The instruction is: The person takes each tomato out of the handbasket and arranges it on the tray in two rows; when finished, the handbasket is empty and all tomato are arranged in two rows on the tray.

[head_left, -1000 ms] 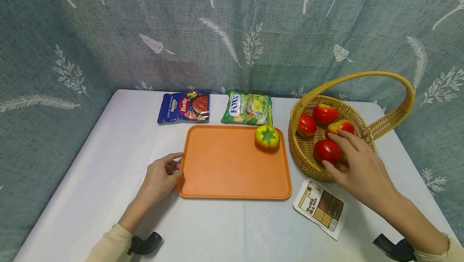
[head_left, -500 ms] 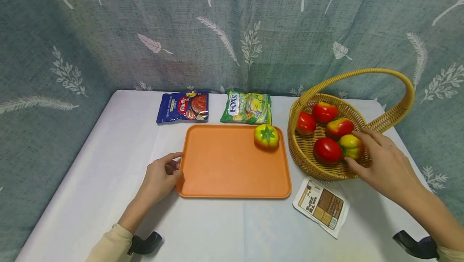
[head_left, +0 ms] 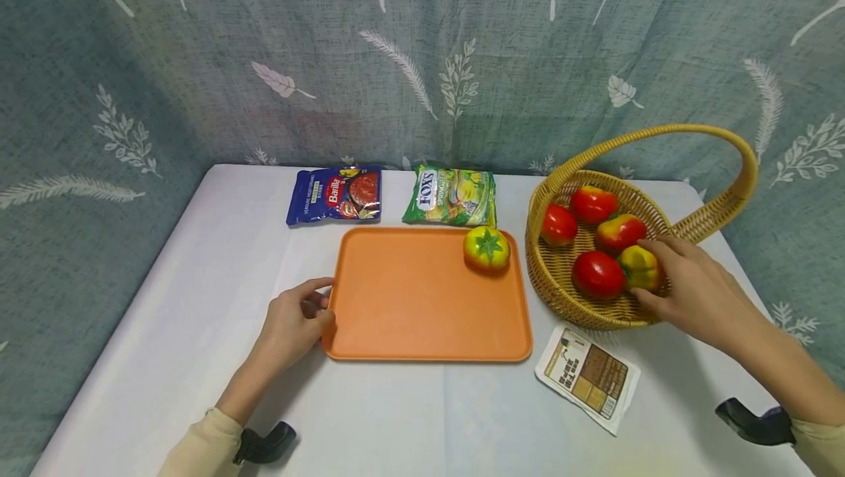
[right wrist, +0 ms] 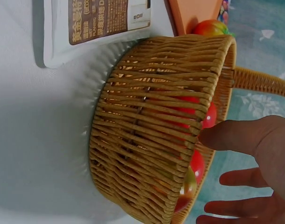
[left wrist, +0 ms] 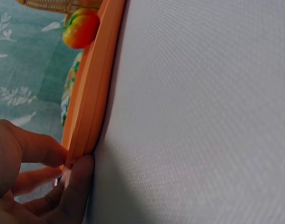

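Note:
On the left, my left hand (head_left: 290,326) pinches the near-left edge of an orange tray (head_left: 422,301), with thumb and fingers on its rim in the left wrist view. A yellow-orange tomato (head_left: 487,248) with a green star-shaped top sits in the tray's far-right corner. My right hand (head_left: 700,290) reaches over the near-right rim of a wicker basket (head_left: 543,271), around a yellow-and-red fruit (head_left: 640,268). Its fingers look extended in the right wrist view; firm contact is not clear. Also in the basket lie a dark red fruit (head_left: 598,274) and several red-yellow fruits (head_left: 620,232).
Behind the tray lie a blue Barilla pouch (head_left: 335,196) and a green Fox's candy bag (head_left: 451,197). A white-and-brown packet (head_left: 587,378) lies in front of the basket. The basket's tall handle (head_left: 686,127) arches up on the right. A patterned curtain (head_left: 422,59) hangs behind.
My right hand has moved right from above the dark red fruit to the yellow-and-red one, uncovering it, and closed in slightly. The left hand stays on the tray edge.

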Tool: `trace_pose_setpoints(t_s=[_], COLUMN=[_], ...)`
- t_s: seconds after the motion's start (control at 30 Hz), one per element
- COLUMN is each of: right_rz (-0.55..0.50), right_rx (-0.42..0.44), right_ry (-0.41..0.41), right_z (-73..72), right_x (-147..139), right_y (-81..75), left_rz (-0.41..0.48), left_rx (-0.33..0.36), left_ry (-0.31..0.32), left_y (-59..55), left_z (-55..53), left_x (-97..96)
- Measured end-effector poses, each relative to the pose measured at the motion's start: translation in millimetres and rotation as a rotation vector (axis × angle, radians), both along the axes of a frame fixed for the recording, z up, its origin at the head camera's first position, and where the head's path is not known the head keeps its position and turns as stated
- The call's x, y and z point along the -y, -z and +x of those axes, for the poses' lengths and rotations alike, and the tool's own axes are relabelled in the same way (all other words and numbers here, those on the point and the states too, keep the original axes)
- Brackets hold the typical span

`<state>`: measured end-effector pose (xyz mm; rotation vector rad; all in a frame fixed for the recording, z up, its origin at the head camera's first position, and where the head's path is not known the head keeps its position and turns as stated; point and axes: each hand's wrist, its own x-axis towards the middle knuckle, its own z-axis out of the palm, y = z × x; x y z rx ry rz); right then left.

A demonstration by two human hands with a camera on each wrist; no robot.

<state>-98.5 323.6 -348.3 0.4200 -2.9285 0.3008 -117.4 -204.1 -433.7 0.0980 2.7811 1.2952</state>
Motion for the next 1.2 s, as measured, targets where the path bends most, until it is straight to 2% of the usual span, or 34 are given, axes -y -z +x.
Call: trace_pose_setpoints(t_s=[0.2, 0.5, 0.7, 0.83, 1.2], right_rz=[0.026, 0.044, 0.068, 0.087, 0.136], right_rx=[0.052, 0.156, 0.185, 0.182, 0.095], right_ry=[-0.014, 0.009, 0.004, -0.005, -0.053], right_z=[-6.9, -15.1, -19.7, -22.0, -26.7], right_x=[-0.6, -3.4, -1.9, 0.1, -1.0], right_y=[4.0, 9.0, 10.2, 12.1, 18.1], left_rz=[0.001, -0.013, -0.02, -0.026, -0.009], left_rx=[0.003, 0.005, 0.02, 0.026, 0.015], left_ry=[-0.004, -0.008, -0.008, -0.013, -0.009], left_y=[0.3, 1.4, 0.6, 0.6, 0.6], left_z=[-0.2, -0.6, 0.1, -0.4, -0.2], left_x=[-0.8, -1.8, -1.5, -1.0, 0.0])
